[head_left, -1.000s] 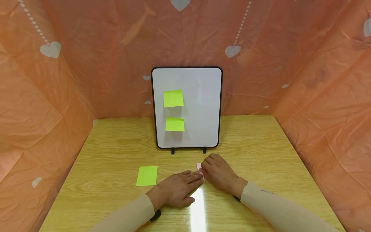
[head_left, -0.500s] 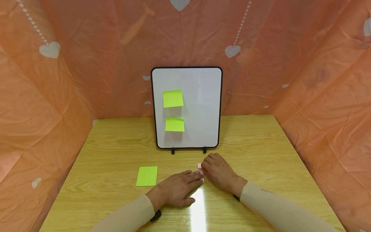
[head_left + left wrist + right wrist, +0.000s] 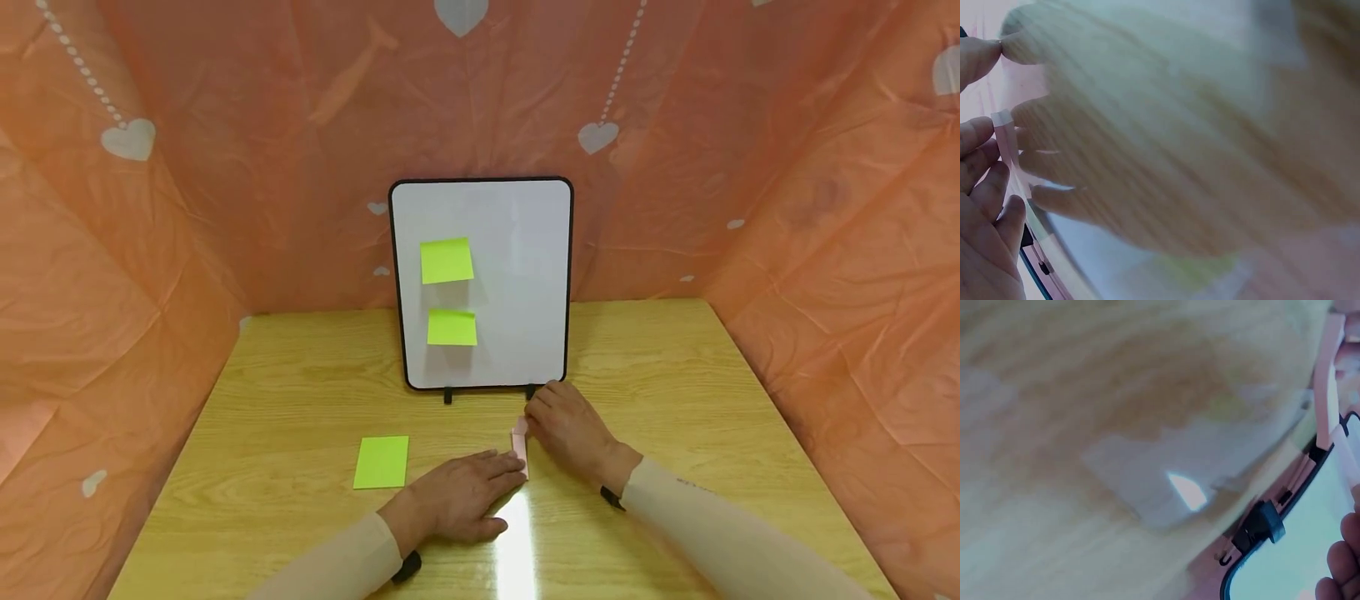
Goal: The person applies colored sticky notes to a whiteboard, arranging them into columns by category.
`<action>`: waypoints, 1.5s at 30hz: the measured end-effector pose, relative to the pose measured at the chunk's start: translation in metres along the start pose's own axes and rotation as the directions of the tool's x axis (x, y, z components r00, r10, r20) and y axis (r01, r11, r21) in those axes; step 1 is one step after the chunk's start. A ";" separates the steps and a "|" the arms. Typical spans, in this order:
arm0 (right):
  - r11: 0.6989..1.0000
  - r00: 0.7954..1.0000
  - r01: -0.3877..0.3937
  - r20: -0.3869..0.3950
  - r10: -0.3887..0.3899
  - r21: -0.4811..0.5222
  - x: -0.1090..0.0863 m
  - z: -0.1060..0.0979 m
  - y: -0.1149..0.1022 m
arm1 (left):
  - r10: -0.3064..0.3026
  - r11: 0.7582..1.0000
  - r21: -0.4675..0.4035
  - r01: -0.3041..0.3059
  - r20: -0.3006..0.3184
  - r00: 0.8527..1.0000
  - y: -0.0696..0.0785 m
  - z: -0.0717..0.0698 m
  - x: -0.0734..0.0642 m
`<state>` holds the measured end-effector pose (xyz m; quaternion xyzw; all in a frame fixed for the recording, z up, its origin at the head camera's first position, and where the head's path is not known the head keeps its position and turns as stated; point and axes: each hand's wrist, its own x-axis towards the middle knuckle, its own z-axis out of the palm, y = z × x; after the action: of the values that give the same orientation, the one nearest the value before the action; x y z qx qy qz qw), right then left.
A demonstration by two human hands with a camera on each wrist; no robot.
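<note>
A narrow pink sticky note pad lies on the table in front of the whiteboard. My left hand is spread flat, its fingertips resting on the pad's near end. At the far end, my right hand pinches the top pink sheet, which bends up from the pad; its fingertips are partly hidden. In the right wrist view, the pad shows edge-on, with the raised sheet running toward the right fingers. The left wrist view catches the left hand beside the pad.
A whiteboard stands upright at the back, on small black feet. Two yellow-green sticky notes cling to its left half. A yellow-green pad lies left of the hands. Orange cloth encloses the table.
My right hand has moved slightly away from me, toward the whiteboard, lifting the pink sheet's far end from the pad. The left hand stays on the pad. The head view has tilted slightly.
</note>
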<state>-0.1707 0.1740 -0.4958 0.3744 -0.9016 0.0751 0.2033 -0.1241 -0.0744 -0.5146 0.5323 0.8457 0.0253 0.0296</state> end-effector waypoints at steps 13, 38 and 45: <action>0.998 0.956 0.003 -0.293 -0.019 -0.058 0.044 -0.034 0.036 | -0.006 1.000 -0.023 0.006 -0.002 1.000 0.000 0.004 0.000; 0.922 0.749 0.030 -0.601 -0.277 -0.387 0.145 -0.059 0.097 | -0.038 0.998 -0.060 0.037 -0.020 0.999 0.003 0.007 -0.003; 0.921 0.734 0.023 -0.619 -0.280 -0.390 0.154 -0.060 0.107 | -0.042 0.995 -0.090 0.041 -0.008 0.999 0.004 0.007 -0.003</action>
<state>-0.3254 0.1677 -0.3749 0.3532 -0.7339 0.0215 0.5799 -0.1184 -0.0755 -0.5216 0.5126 0.8547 0.0651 0.0499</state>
